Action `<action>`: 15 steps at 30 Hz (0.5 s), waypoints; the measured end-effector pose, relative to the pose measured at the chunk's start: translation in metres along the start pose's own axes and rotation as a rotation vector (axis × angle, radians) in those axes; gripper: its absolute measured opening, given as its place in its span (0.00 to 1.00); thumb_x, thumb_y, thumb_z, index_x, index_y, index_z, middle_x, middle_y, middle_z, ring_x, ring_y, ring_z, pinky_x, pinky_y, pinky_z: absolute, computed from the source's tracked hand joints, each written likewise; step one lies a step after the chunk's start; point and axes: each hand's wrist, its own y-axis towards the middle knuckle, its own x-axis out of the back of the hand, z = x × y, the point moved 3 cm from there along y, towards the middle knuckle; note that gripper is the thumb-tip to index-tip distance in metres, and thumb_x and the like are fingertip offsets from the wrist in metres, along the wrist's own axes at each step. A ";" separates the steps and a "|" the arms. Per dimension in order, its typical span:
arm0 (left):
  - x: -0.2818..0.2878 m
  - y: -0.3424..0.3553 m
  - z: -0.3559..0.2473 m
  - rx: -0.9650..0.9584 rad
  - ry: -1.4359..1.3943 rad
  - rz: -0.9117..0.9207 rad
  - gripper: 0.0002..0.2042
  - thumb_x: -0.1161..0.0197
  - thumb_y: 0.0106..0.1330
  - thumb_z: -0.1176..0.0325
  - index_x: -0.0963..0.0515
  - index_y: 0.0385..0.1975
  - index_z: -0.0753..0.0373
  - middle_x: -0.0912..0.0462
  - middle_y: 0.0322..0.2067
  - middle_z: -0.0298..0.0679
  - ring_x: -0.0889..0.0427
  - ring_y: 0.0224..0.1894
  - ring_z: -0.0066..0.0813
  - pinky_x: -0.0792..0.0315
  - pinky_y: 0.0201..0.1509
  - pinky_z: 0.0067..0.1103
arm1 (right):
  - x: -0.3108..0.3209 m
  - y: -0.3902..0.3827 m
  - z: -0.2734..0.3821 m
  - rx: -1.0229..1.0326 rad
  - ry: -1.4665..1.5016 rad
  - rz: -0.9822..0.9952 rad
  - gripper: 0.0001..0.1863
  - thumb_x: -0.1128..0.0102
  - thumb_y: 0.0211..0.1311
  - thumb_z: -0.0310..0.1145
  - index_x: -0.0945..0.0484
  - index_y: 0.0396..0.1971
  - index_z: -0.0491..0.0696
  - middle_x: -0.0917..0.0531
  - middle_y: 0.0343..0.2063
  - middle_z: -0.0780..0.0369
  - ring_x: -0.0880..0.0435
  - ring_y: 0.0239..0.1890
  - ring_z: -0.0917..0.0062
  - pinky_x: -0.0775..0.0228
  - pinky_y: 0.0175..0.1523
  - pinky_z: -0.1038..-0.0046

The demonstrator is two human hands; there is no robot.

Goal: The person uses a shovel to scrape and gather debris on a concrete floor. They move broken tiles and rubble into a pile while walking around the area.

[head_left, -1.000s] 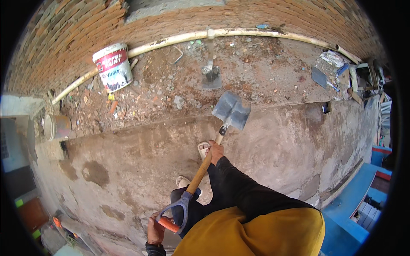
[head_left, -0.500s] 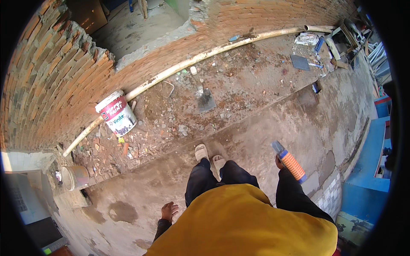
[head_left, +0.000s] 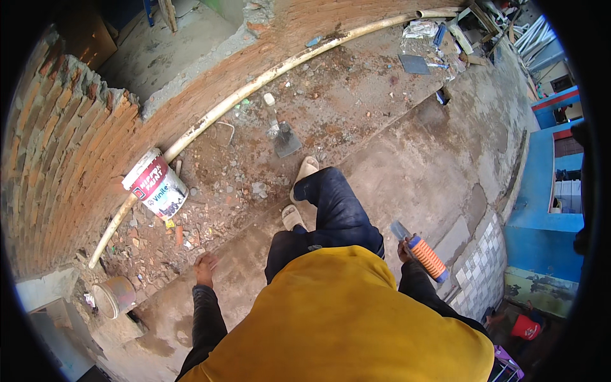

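My right hand (head_left: 403,251) grips a shovel by its orange handle with blue ends (head_left: 425,256), at my right side; the shaft and blade are hidden behind my yellow shirt. On the other side, my left hand (head_left: 205,268) hangs with fingers apart and nothing in it, above the concrete floor (head_left: 407,165). My feet in pale sandals (head_left: 304,175) stand at the edge of a strip of rubble. A small trowel-like tool (head_left: 284,139) lies on the rubble just ahead of my front foot.
A white and red paint bucket (head_left: 156,184) stands on the rubble to the left, by a long pale pipe (head_left: 254,86) running along the curved brick wall (head_left: 70,153). A grey bucket (head_left: 114,296) lies lower left. Blue walls (head_left: 541,223) and a tiled ledge (head_left: 484,274) are to the right.
The shovel has swung from in front of me to my right side. My left hand has let go of its handle and hangs free. I have stepped toward the rubble.
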 end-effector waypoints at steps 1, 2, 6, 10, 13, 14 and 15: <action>0.005 -0.013 0.009 -0.013 -0.037 -0.022 0.21 0.41 0.68 0.55 0.26 0.56 0.61 0.17 0.48 0.44 0.17 0.51 0.39 0.25 0.54 0.34 | -0.004 0.000 -0.006 -0.010 0.016 -0.009 0.08 0.44 0.64 0.34 0.27 0.31 0.45 0.22 0.22 0.62 0.20 0.23 0.73 0.21 0.31 0.71; 0.007 -0.024 0.020 0.021 -0.081 -0.054 0.23 0.41 0.68 0.53 0.28 0.57 0.61 0.18 0.50 0.44 0.18 0.53 0.40 0.25 0.55 0.36 | -0.009 0.000 -0.011 -0.042 0.029 -0.010 0.08 0.44 0.64 0.34 0.28 0.32 0.45 0.22 0.21 0.61 0.20 0.23 0.73 0.22 0.30 0.71; 0.003 -0.058 0.039 0.231 -0.050 -0.114 0.27 0.39 0.64 0.54 0.30 0.59 0.61 0.20 0.51 0.45 0.19 0.53 0.41 0.25 0.53 0.37 | -0.042 0.003 -0.023 -0.203 0.110 -0.038 0.09 0.45 0.63 0.34 0.29 0.32 0.44 0.23 0.20 0.60 0.21 0.20 0.71 0.22 0.28 0.70; -0.016 0.011 -0.030 0.165 0.120 0.105 0.29 0.41 0.65 0.51 0.32 0.63 0.59 0.22 0.54 0.45 0.22 0.57 0.42 0.27 0.57 0.38 | -0.062 -0.006 -0.018 -0.344 0.272 -0.035 0.10 0.46 0.63 0.34 0.30 0.32 0.42 0.24 0.18 0.58 0.23 0.18 0.70 0.23 0.26 0.69; -0.010 0.061 -0.078 0.025 0.119 0.089 0.30 0.43 0.66 0.49 0.33 0.64 0.58 0.24 0.57 0.45 0.25 0.61 0.42 0.30 0.61 0.37 | -0.064 -0.015 -0.015 -0.435 0.447 0.001 0.09 0.46 0.63 0.34 0.31 0.32 0.43 0.25 0.18 0.58 0.23 0.17 0.71 0.25 0.24 0.70; -0.004 0.068 -0.088 -0.067 0.072 0.057 0.30 0.44 0.67 0.48 0.33 0.64 0.58 0.25 0.59 0.45 0.26 0.62 0.42 0.31 0.63 0.37 | -0.064 -0.015 -0.015 -0.456 0.475 -0.062 0.09 0.46 0.63 0.34 0.32 0.33 0.43 0.25 0.18 0.59 0.23 0.17 0.71 0.25 0.22 0.71; 0.003 0.066 -0.086 -0.016 0.092 0.034 0.30 0.45 0.68 0.48 0.33 0.65 0.58 0.26 0.60 0.45 0.27 0.63 0.42 0.32 0.64 0.36 | -0.067 -0.013 -0.015 -0.420 0.414 -0.083 0.09 0.46 0.63 0.33 0.33 0.36 0.44 0.25 0.19 0.59 0.24 0.16 0.71 0.25 0.21 0.72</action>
